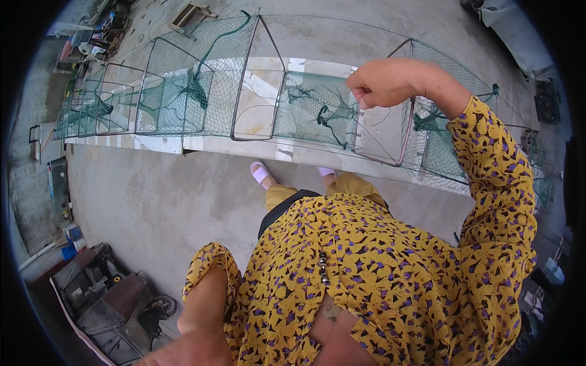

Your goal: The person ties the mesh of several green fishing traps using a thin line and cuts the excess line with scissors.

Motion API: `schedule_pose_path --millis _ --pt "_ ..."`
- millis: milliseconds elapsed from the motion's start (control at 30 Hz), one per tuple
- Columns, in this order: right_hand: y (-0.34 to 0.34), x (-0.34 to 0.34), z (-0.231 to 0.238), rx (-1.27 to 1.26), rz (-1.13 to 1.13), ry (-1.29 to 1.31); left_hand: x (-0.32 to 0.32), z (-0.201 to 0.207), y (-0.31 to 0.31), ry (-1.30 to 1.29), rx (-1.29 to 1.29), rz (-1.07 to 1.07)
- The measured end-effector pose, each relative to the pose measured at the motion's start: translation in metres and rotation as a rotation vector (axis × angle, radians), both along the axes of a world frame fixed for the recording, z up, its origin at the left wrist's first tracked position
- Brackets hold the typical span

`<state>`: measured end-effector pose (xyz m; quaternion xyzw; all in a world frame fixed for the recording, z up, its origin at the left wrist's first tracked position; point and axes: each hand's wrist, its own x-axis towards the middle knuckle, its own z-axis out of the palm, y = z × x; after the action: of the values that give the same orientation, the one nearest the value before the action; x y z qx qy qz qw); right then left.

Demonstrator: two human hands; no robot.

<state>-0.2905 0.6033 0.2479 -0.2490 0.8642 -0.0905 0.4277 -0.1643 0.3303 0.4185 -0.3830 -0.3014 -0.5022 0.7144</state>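
A long green mesh fish trap point(317, 91) with rectangular metal frames point(234, 116) stretches from left to right. It stands on a long pale board point(226, 145). My right hand point(384, 82) is raised at the trap, right of the middle, with its fingers curled closed. Whether a thread or a bit of netting is pinched in them is too small to make out. Dark green knotted netting point(329, 119) hangs inside the section beside that hand. Low at the bottom edge is my left hand point(192, 351), away from the trap, its fingers cut off by the picture's edge.
At the lower left stands a dark wheeled vehicle point(116, 305). A small wooden stool point(192, 17) sits beyond the trap. Assorted items point(91, 46) line the left wall, and a grey cover point(519, 36) hangs at the upper right. My feet in lilac sandals point(260, 171) are by the board's near edge.
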Motion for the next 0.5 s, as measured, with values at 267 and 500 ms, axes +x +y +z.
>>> schedule_pose_path --millis 267,500 --pt "0.021 0.005 0.03 -0.739 -0.409 0.083 0.011 -0.205 0.015 -2.15 -0.108 -1.484" --pt "0.029 0.009 0.043 -0.733 -0.577 0.213 -0.002 -0.207 0.034 -2.252 0.122 -1.69"
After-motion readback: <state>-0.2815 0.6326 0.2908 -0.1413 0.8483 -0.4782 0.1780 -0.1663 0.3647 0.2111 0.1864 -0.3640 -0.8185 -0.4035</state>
